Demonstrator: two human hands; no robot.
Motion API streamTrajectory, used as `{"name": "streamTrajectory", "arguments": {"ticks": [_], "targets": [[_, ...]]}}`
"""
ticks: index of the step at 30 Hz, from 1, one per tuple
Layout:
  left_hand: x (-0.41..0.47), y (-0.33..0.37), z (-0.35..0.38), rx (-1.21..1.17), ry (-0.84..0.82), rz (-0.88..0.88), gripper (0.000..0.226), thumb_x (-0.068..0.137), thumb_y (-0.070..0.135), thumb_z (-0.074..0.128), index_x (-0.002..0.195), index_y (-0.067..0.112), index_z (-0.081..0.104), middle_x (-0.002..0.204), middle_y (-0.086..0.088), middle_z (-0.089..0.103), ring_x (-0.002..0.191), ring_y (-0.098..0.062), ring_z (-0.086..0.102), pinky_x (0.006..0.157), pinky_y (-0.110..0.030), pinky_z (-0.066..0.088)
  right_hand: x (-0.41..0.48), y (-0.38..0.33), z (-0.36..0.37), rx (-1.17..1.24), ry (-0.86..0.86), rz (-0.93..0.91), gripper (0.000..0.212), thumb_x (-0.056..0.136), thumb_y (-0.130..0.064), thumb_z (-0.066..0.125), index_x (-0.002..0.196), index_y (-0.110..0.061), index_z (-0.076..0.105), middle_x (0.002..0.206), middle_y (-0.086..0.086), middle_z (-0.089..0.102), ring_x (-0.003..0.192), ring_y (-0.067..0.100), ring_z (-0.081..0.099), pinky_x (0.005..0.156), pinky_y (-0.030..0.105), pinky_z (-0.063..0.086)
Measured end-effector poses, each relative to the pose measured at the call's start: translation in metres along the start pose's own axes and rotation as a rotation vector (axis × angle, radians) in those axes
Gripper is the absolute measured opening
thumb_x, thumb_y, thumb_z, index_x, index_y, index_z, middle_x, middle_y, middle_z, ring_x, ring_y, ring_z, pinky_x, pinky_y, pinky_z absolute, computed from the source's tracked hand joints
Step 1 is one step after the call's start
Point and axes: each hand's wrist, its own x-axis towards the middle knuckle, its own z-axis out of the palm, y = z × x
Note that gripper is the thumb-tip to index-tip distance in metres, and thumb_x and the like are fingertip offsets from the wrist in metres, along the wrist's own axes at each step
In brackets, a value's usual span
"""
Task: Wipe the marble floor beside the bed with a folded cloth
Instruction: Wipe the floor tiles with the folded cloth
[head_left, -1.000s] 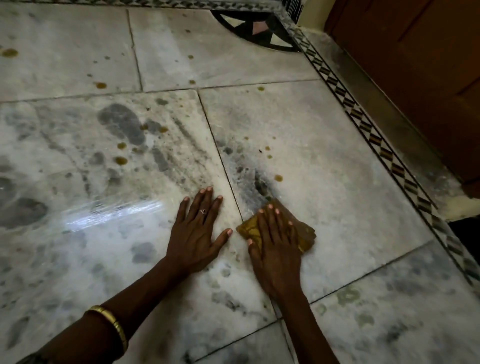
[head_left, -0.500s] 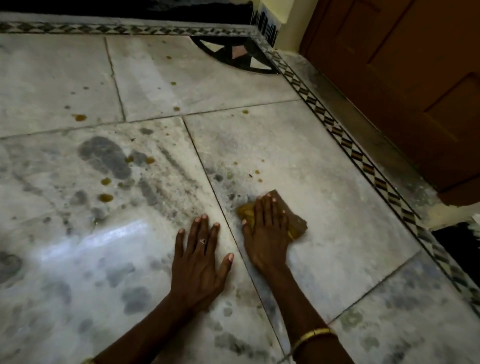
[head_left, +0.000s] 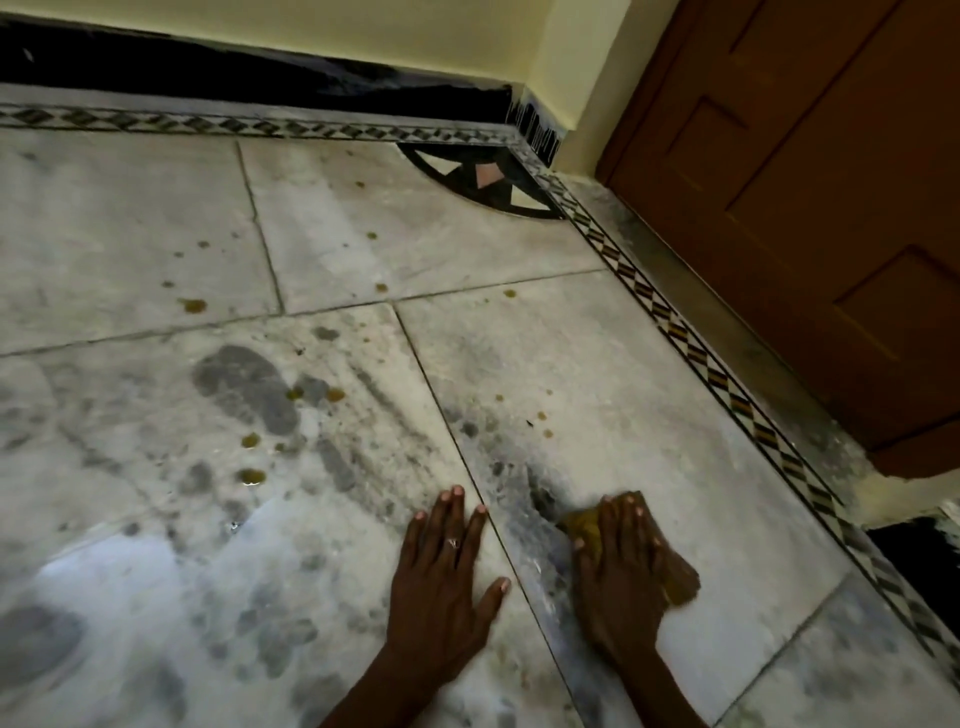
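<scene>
My right hand (head_left: 621, 582) presses flat on a folded brownish-yellow cloth (head_left: 678, 579) on the white marble floor (head_left: 649, 395), just right of a tile joint. The cloth shows past my fingers on the right and at the fingertips. A dark grey smear (head_left: 524, 483) lies just ahead of the cloth. My left hand (head_left: 441, 577) rests flat on the neighbouring tile, fingers spread, with a ring on one finger, holding nothing. Yellow-brown drops (head_left: 252, 475) and grey marks (head_left: 249, 389) dot the tiles ahead and to the left.
A brown wooden panel (head_left: 810, 218) rises along the right, behind a patterned inlay border (head_left: 727, 389). A black skirting (head_left: 260, 78) and yellow wall close the far side. A dark fan-shaped inlay (head_left: 483, 182) marks the corner.
The view has tilted up, showing the wall and skirting. My right hand and the cloth have slid right, away from the left hand, which stays planted.
</scene>
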Motion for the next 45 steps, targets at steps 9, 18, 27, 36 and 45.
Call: {"name": "streamTrajectory", "arguments": {"ticks": [9, 18, 27, 36, 45], "targets": [[0.024, -0.054, -0.024, 0.147, 0.028, -0.088, 0.08, 0.089, 0.072, 0.03, 0.149, 0.02, 0.035, 0.159, -0.009, 0.024, 0.147, -0.029, 0.021, 0.116, -0.046, 0.018, 0.159, -0.098, 0.006, 0.014, -0.138, -0.056, 0.062, 0.101, -0.045, 0.022, 0.153, -0.017, 0.001, 0.161, 0.009, -0.004, 0.147, 0.022, -0.009, 0.118, 0.043, -0.007], [0.02, -0.071, -0.038, 0.134, 0.091, -0.265, 0.088, 0.09, 0.073, 0.021, 0.153, 0.011, 0.021, 0.161, -0.015, 0.014, 0.149, -0.028, 0.012, 0.119, -0.046, 0.015, 0.088, -0.158, 0.02, 0.035, -0.072, -0.658, 0.063, 0.091, -0.045, 0.031, 0.147, -0.016, 0.035, 0.154, 0.009, 0.03, 0.144, 0.024, 0.024, 0.113, 0.04, 0.006], [-0.003, -0.083, -0.047, 0.164, 0.071, -0.246, 0.09, 0.089, 0.076, 0.027, 0.151, 0.011, 0.028, 0.159, -0.014, 0.023, 0.149, -0.027, 0.017, 0.118, -0.045, 0.016, 0.057, -0.086, 0.013, 0.048, -0.029, -0.57, 0.063, 0.091, -0.044, 0.03, 0.148, -0.016, 0.03, 0.156, 0.007, 0.023, 0.144, 0.018, 0.013, 0.113, 0.04, 0.011], [-0.017, -0.099, -0.062, 0.169, 0.088, -0.258, 0.076, 0.096, 0.066, 0.019, 0.148, 0.012, 0.036, 0.157, -0.012, 0.029, 0.148, -0.027, 0.018, 0.116, -0.049, 0.017, 0.054, -0.197, 0.025, 0.051, -0.149, -0.545, 0.068, 0.089, -0.052, 0.014, 0.151, -0.027, 0.016, 0.16, 0.009, 0.01, 0.148, 0.026, 0.003, 0.118, 0.049, 0.006], [-0.018, -0.088, -0.083, -0.327, 0.45, -0.563, 0.049, 0.097, 0.047, 0.036, 0.14, 0.026, 0.041, 0.129, -0.001, 0.048, 0.12, -0.02, 0.046, 0.1, -0.032, 0.036, 0.009, -0.212, 0.019, 0.183, -0.302, -0.735, 0.078, 0.086, -0.067, -0.001, 0.152, -0.027, 0.011, 0.16, 0.0, -0.006, 0.146, 0.015, -0.013, 0.114, 0.033, -0.015]]}}
